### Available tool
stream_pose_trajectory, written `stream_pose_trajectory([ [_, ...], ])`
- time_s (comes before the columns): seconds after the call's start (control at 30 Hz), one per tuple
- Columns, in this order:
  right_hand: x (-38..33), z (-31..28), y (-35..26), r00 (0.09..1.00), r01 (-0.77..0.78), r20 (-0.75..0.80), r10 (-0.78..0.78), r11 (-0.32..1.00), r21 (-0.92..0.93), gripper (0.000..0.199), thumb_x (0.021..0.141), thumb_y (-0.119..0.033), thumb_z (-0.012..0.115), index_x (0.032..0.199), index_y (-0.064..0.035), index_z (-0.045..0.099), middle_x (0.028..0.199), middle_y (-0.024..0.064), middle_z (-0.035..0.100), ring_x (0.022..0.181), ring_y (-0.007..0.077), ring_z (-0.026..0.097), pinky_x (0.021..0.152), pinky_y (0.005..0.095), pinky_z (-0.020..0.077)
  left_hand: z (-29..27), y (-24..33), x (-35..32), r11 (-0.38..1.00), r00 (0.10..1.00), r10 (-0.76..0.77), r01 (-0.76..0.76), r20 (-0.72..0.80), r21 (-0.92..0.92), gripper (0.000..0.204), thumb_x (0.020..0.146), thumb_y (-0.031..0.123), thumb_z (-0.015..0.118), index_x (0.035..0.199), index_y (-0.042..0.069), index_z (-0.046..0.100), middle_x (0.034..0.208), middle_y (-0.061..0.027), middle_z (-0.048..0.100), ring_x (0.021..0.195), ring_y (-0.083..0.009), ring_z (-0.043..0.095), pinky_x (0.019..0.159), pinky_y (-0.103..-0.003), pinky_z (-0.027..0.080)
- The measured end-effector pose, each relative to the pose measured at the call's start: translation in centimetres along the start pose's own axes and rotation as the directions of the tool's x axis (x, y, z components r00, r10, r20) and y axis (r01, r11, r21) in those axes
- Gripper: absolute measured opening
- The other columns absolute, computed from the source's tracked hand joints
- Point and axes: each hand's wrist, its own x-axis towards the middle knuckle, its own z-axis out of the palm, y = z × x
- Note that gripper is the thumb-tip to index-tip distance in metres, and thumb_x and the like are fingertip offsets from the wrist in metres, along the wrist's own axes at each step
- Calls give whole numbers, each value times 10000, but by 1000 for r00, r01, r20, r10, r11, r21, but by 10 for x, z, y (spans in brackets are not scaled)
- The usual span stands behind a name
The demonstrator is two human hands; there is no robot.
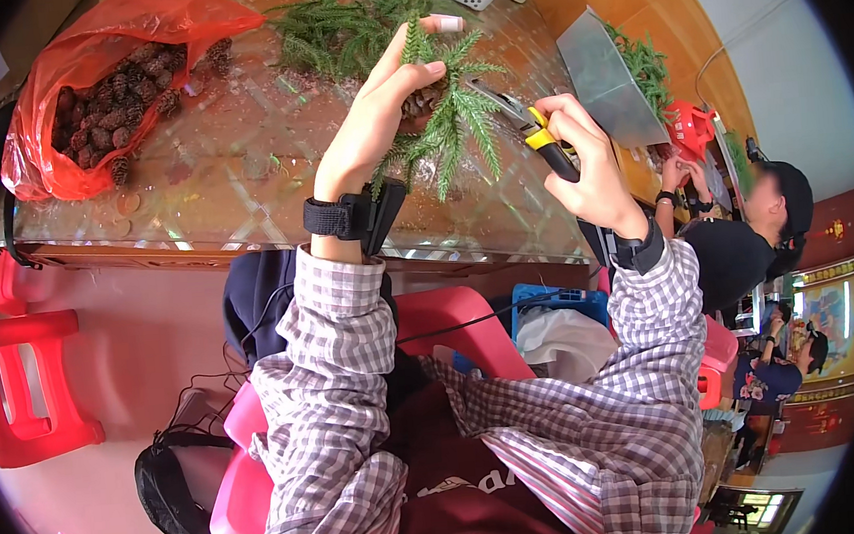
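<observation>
Clock read from view centre. Hands are working apart. Left hand (375, 110), 12 o'clock, is pinching a green sprig (467, 113), just past 12; a pine cone (421, 102) is showing beneath. Right hand (589, 159), 2 o'clock, is gripping yellow-black pliers (541, 140), tips pointing at the sprig, contact unclear. Red bag (31, 148) of cones (109, 111) is sitting at 10 on the surface (271, 194).

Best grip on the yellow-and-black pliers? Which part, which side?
I'd take the pliers by the handles, coming from the right, as the right hand does. The metal nose points up and left toward the green sprig in the left hand, while the handles slant down to the right, away from that hand.
</observation>
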Motion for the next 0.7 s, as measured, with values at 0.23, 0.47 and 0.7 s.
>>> stream_pose_trajectory([
  [0.23, -1, 1, 1, 998, -12, -59, 13, 1000, 11, 252, 533, 23, 482, 744, 7, 345, 987, 162, 441, 851, 295, 440, 836, 251, 329, 2, 9, -4, 1000, 993, -15, 13, 120, 15, 355, 840, 174, 474, 1192, 151, 510, 656, 101, 424, 551, 2, 334, 492, -170, 213],
  [0.47, -2, 1, 3, 999, 5, -43, -4, 1000, 8, 249, 534, 22, 483, 741, 8, 345, 998, 166, 442, 853, 296, 437, 838, 260, 335, 2, 7, -2, 1000, 995, -20, 19, 100, 4, 361, 845, 177, 462, 1201, 143, 512, 657, 95, 425, 552, -4, 337, 493, -170, 222],
  [0.7, 0, 3, 0, 997, 42, -63, -43, 999, -25, 234, 552, 13, 498, 747, 16, 369, 962, 158, 459, 790, 261, 452, 766, 251, 372, 5, 10, -5, 1000, 997, 6, -8, 81, 16, 478, 782, 192, 460, 1236, 43, 477, 888, 21, 531, 668, -30, 435, 605, -163, 332],
])
